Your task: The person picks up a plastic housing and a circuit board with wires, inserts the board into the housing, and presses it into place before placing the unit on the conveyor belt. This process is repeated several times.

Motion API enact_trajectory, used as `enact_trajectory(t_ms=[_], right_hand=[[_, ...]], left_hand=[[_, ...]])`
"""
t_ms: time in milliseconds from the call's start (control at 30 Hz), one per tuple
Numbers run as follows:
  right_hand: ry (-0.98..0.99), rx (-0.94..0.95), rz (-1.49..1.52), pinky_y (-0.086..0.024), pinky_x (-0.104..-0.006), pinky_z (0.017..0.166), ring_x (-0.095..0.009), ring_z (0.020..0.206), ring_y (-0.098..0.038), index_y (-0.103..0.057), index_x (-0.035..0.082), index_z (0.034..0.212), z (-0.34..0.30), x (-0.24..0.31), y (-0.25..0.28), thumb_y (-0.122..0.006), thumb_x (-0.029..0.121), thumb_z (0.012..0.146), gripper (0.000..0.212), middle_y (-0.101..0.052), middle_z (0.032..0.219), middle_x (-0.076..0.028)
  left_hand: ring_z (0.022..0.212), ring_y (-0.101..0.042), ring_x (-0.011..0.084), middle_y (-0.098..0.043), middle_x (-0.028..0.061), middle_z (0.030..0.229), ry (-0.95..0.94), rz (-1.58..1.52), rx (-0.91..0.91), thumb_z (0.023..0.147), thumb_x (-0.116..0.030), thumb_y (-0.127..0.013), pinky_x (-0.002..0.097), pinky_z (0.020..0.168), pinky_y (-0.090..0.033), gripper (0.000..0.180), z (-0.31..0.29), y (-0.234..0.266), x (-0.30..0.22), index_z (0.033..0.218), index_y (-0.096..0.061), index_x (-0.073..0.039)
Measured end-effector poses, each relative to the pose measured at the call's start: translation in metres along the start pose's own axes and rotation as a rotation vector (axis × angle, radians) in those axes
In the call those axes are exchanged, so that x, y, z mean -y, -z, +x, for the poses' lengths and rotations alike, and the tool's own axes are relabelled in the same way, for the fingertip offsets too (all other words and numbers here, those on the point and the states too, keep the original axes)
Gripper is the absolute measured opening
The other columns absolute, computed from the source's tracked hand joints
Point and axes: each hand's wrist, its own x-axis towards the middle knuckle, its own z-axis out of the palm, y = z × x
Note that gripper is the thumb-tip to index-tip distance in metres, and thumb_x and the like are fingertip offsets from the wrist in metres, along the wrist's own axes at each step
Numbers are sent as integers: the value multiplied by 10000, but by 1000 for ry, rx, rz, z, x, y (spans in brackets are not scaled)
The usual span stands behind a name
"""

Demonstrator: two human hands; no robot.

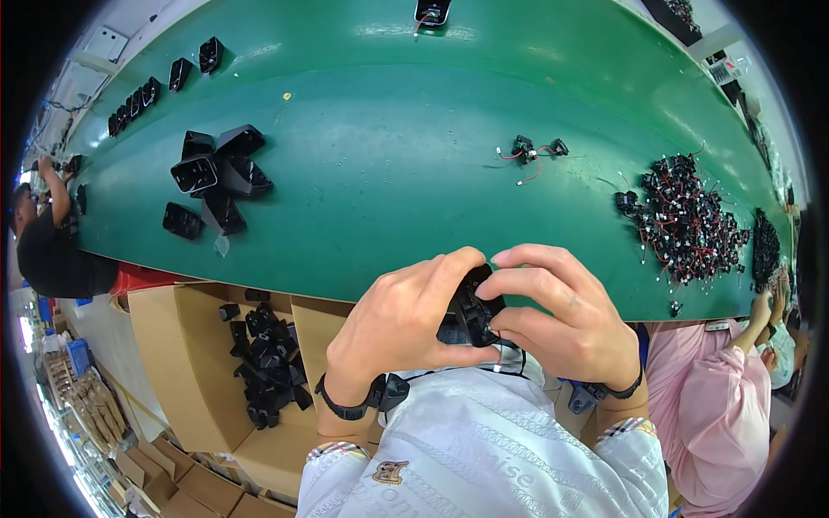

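Left hand (406, 324) and right hand (566, 319) fingers pinch one black plastic housing (466, 315) between them, mid-assembly; wired-parts pile (691, 220) beyond right fingers, many housings in cardboard box (268, 363) left.

Black part (471, 312) between both hands: mostly covered by fingers of left hand (401, 324) and right hand (566, 319); shape not readable. Wired pieces in the heap (686, 220) near the green worktop's (389, 173) right edge: too small and tangled to tell apart. Dark device (432, 11) at the far edge: cut by the picture's top. Person in black (47, 250) at the left end: half lost in the dark rim. Carton (173, 363) below the near edge: its depth hidden under black housings.
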Motion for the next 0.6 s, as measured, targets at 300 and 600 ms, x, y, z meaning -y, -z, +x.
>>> enact_trajectory(t_ms=[300,600], right_hand=[[7,-76,-42,-557,-414,826,-312,1075,-636,-687,46,779,-4,-1,-4,-781,51,559,239,-665,1075,-53],[109,27,-51,-541,-404,826,-316,1113,-620,-679,18,793,-1,-4,-1,-713,101,662,159,-652,1140,-66]], left_hand=[[879,-657,311,-648,145,1030,-93,-37,-111,601,-317,-942,392,777,-553,808,2,-3,-1,1225,-557,23],[887,-656,314,-655,133,1000,-27,-23,14,598,-351,-930,390,790,-553,810,5,1,-5,1223,-579,25]])
